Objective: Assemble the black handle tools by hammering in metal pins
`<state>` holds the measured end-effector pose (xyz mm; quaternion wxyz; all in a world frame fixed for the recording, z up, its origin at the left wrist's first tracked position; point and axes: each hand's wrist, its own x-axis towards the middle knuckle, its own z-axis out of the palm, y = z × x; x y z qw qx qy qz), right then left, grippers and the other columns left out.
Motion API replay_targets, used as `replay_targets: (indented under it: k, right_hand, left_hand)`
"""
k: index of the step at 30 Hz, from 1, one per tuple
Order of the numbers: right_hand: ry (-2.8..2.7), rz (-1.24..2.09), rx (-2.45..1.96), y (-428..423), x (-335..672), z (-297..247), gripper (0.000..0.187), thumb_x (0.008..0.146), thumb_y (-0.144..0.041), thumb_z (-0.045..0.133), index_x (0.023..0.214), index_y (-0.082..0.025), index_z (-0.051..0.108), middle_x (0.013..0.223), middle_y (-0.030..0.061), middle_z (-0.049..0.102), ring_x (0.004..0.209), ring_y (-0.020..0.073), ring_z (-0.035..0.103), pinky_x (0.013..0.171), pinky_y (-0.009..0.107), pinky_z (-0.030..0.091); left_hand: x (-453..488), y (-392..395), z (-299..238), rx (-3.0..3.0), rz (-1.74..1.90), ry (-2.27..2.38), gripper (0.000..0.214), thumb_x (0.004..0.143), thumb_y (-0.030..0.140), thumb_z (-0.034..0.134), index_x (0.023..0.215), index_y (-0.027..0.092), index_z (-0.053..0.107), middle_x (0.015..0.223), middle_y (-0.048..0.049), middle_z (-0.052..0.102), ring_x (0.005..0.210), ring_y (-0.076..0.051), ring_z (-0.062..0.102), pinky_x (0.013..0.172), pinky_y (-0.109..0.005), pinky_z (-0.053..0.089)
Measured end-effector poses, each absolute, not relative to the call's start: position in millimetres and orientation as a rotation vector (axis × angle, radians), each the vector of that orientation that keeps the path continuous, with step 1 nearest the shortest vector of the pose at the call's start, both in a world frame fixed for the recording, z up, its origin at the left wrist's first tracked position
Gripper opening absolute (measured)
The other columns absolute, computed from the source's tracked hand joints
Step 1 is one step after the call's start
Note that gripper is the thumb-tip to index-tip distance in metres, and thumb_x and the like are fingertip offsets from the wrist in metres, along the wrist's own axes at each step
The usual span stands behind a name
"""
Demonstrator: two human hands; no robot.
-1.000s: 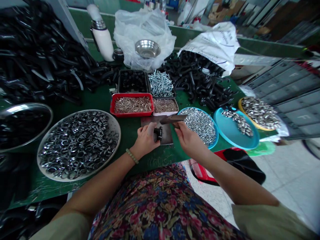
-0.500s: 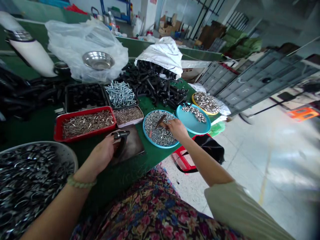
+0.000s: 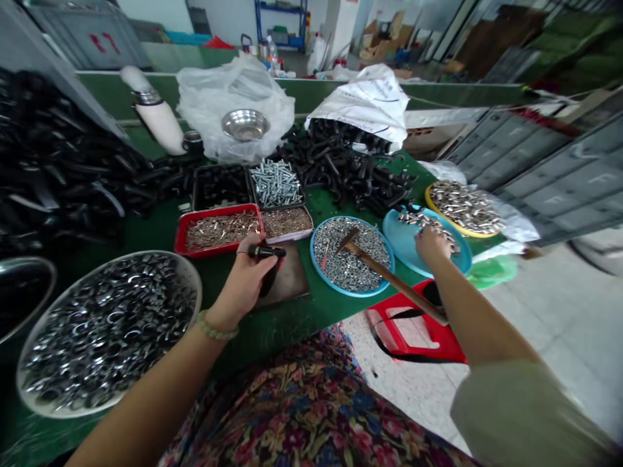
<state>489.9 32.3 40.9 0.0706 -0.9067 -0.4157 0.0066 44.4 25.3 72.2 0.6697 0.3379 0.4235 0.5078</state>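
My left hand (image 3: 247,280) is closed around a black curved part (image 3: 268,275) with a band-like upper end, over a flat metal plate (image 3: 291,275). My right hand (image 3: 433,246) reaches into a light blue tray (image 3: 403,245), at small silver metal pieces (image 3: 413,218). Its fingers look drawn together; what they hold, if anything, is hidden. A hammer (image 3: 384,269) with a wooden handle rests on the round blue tray of small metal nuts (image 3: 350,275). Its head lies among the nuts, and the handle sticks out over the rim toward my right forearm.
A red tray of pins (image 3: 219,231), a tray of bolts (image 3: 276,183) and a basin of shiny rings (image 3: 111,331) stand nearby. Black curved parts (image 3: 341,168) lie piled behind. Silver pieces fill a yellow tray (image 3: 464,206). A red stool (image 3: 409,331) stands below the table edge.
My right hand has let go of the hammer and moved right to the silver pieces. The hammer now lies across the nut tray. My left hand still holds the black part. The view has swung left.
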Motion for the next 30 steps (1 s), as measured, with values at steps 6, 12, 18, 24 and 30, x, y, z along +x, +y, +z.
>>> replay_targets:
  k: [6,12,18,24,30]
  right_hand:
    - [-1.299,0.391,-1.958,15.6,393.2,68.5,0.034,0.083,-0.038,0.060,0.109,-0.016,0.061,0.089,0.0095,0.068,0.079,0.0210,0.066,0.077,0.039,0.053]
    - [-1.401,0.971,-1.321,-2.9,253.2,84.4,0.028,0.075,-0.039,0.070,0.096,-0.021,0.066,0.081,0.0017,0.067,0.073,0.0154,0.063,0.071,0.033,0.053]
    - [-1.478,1.083,-1.215,7.2,204.3,84.9,0.021,0.077,-0.036,0.069,0.092,-0.021,0.066,0.070,-0.0021,0.063,0.064,0.0124,0.058,0.061,0.027,0.048]
    - [-1.576,1.141,-1.149,10.8,183.9,81.3,0.018,0.079,-0.031,0.068,0.091,-0.019,0.066,0.071,-0.0025,0.062,0.063,0.0111,0.056,0.061,0.025,0.045]
    - [-1.910,0.971,-1.128,5.3,199.0,91.2,0.013,0.085,-0.025,0.063,0.096,-0.018,0.065,0.087,0.0024,0.064,0.080,0.0144,0.060,0.073,0.029,0.049]
  left_hand:
    - [43.1,21.2,65.5,0.839,1.136,0.993,0.053,0.065,0.018,0.072,0.110,0.023,0.045,0.093,0.0008,0.064,0.075,-0.012,0.064,0.072,-0.028,0.055]
    - [38.9,14.2,64.4,0.726,1.096,0.991,0.039,0.082,0.044,0.061,0.111,0.022,0.047,0.094,-0.0028,0.063,0.077,-0.017,0.065,0.070,-0.034,0.057]
    - [25.2,5.4,58.2,1.033,1.135,1.035,0.061,0.075,0.032,0.071,0.127,0.023,0.040,0.114,-0.0057,0.062,0.098,-0.019,0.064,0.093,-0.039,0.052]
    - [18.5,1.2,60.7,1.390,1.217,1.119,0.073,0.071,0.025,0.075,0.135,0.025,0.040,0.135,-0.0079,0.052,0.120,-0.023,0.055,0.107,-0.041,0.042]
    - [10.6,3.5,60.7,1.553,1.117,1.145,0.062,0.071,0.028,0.073,0.128,0.022,0.051,0.129,-0.0076,0.058,0.118,-0.025,0.056,0.104,-0.040,0.042]
